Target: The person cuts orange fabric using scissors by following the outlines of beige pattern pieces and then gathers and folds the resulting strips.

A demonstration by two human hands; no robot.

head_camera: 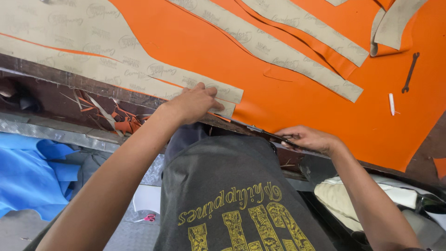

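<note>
Orange sheet [297, 100] covers the worktable; hands press pattern [139, 65], grip scissors [260, 131].

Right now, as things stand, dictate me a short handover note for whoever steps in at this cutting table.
Left hand: flat on the tan pattern piece, pinning its end to the orange sheet near the table edge.
Right hand: gripping scissors, blades at the sheet's near edge, pointing toward the left hand.
Things: more tan strips lie across the sheet farther back; a wrench and a white chalk stick sit at right; orange offcuts lie below the table edge.
Done: several strips already show cut orange edges.
Left: the piece under the left hand is not yet cut free at its near end.
</note>
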